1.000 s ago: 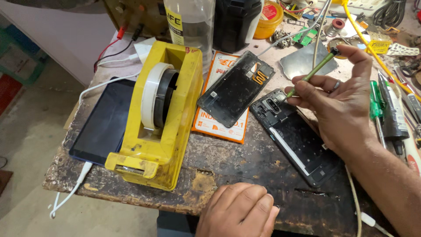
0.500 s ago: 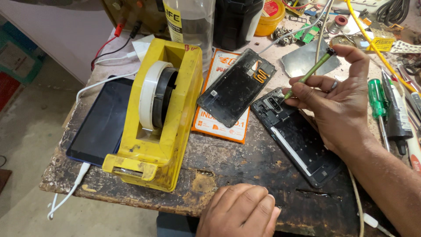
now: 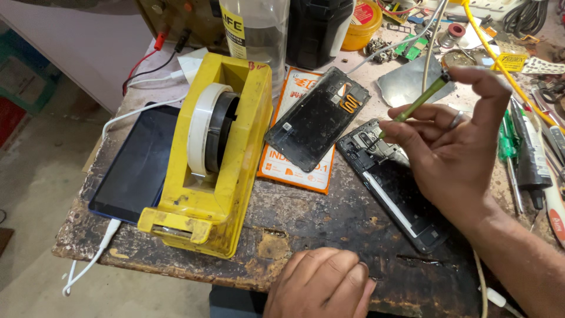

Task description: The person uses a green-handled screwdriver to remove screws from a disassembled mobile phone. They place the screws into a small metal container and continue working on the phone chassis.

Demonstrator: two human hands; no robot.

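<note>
Right hand (image 3: 453,153) pinches a thin green-handled screwdriver (image 3: 419,105) between thumb and fingers, index finger arched over the top end, ring on one finger. The tool slants down-left; its tip sits on the upper end of the opened phone (image 3: 395,188), which lies back-off on the worn dark workbench (image 3: 329,224), at about 3 o'clock from frame centre. The wrist comes in from 4 o'clock, forearm running off the lower right corner.

Left hand (image 3: 321,285) at 6 o'clock: curled loosely, knuckles up, resting on the bench's near edge (nothing seen in it; cannot tell what's under the palm).

Just at 10 o'clock of the opened phone: the black back cover (image 3: 315,121), inside face up, with an orange coil-shaped part near its top. It lies tilted over a flat orange packet (image 3: 294,171) with white lettering, a rectangle showing mostly below and left of the cover.

Further left, 9 o'clock: big yellow tape dispenser (image 3: 223,171) holding a white roll, then a dark tablet (image 3: 138,162) with a white cable plugged in at its near end.

12 o'clock: clear bottle (image 3: 256,29) with a yellow-and-black label, and a yellow round tin (image 3: 364,23) with a red lid label. At 2 o'clock, a yellow tag (image 3: 511,62) beside a yellow cable.

Far right edge: green-handled screwdrivers (image 3: 509,141), loose.
</note>
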